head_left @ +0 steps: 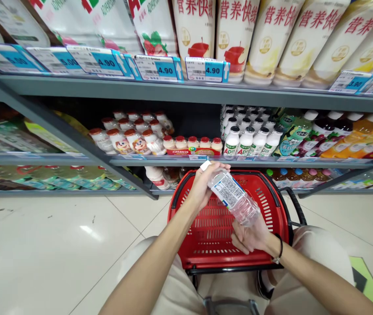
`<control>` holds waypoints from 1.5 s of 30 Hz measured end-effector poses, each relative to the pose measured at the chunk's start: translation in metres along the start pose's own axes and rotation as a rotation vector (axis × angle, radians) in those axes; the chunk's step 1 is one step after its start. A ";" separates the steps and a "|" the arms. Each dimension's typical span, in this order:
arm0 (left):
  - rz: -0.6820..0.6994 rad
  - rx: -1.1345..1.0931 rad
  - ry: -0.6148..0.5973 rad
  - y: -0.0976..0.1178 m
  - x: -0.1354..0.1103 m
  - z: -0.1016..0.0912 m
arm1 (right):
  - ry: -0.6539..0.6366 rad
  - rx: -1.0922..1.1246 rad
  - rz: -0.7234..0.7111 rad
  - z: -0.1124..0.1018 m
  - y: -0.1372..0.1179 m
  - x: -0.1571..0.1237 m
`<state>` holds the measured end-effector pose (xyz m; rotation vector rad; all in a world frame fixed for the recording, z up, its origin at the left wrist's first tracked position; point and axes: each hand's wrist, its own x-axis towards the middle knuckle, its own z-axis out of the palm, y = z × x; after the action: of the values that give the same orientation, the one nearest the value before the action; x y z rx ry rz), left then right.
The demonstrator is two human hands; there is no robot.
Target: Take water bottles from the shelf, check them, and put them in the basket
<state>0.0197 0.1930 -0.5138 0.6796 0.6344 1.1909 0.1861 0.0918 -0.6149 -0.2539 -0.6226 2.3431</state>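
Note:
A clear plastic drink bottle [234,197] with a white cap and a printed white label is tilted above a red shopping basket [193,227]. The fingers of my left hand [202,186] are wrapped round its neck, just under the cap. At the lower end, my right hand [254,236] supports the bottle's base against the palm, its fingers partly curled. The label's small print faces up toward me. Perforated walls and a slotted floor show in the basket beneath both hands.
Ahead is a grey shelf unit [186,94] with large bottles on top and small drink bottles [137,135] below. Price tags [208,70] line the top shelf's edge. The basket's black handle [296,205] sticks out at right. My knees flank the basket on the tiled floor [58,245].

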 end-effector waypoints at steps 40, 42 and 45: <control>0.096 -0.011 -0.116 0.005 0.005 -0.012 | 0.724 -1.549 -0.797 0.010 -0.031 -0.018; 0.077 -0.042 -0.103 0.006 0.005 -0.009 | 0.719 -1.689 -0.867 0.010 -0.035 -0.019; 0.050 -0.066 -0.068 0.007 0.005 -0.007 | 0.673 -1.884 -0.986 0.010 -0.042 -0.020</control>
<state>0.0114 0.2003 -0.5132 0.6806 0.5211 1.2244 0.2220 0.1016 -0.5855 -1.0969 -1.7777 0.1249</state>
